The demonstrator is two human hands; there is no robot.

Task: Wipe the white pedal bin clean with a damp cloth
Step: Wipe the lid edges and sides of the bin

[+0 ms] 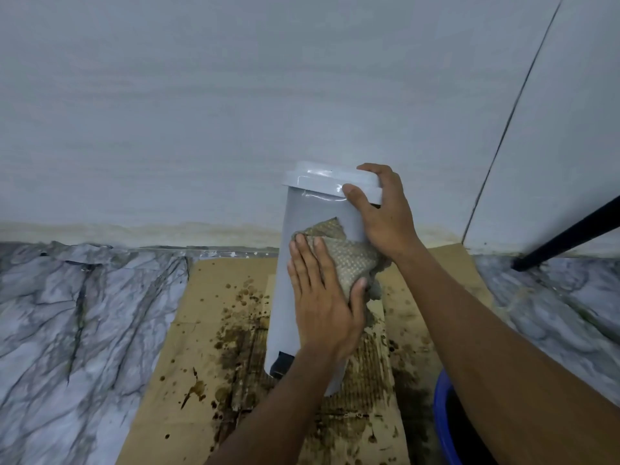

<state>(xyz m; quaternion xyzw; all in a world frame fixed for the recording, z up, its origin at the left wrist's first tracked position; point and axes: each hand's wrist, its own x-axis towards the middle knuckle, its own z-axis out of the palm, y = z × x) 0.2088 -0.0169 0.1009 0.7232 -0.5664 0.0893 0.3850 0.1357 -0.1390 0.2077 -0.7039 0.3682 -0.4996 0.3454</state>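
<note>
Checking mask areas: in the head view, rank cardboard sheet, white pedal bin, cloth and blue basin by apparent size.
1. cardboard sheet, largest even partly covered.
2. white pedal bin.
3. cloth and blue basin: unsure. The left hand hides part of the cloth; the frame edge cuts off the basin.

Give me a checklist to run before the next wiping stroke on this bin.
1. Bin steadied: ok. The right hand grips the lid of the pedal bin.
2. Cloth in contact: ok. The left hand presses the cloth flat on the bin's front.
3. Lid shut: ok, it looks seated.
4. Cloth damp enough: cannot tell.
5. Clean footing: not ok. The cardboard under the bin has brown stains.
6. Rinse water at hand: cannot tell. A blue bucket sits at the right, contents hidden.
</note>
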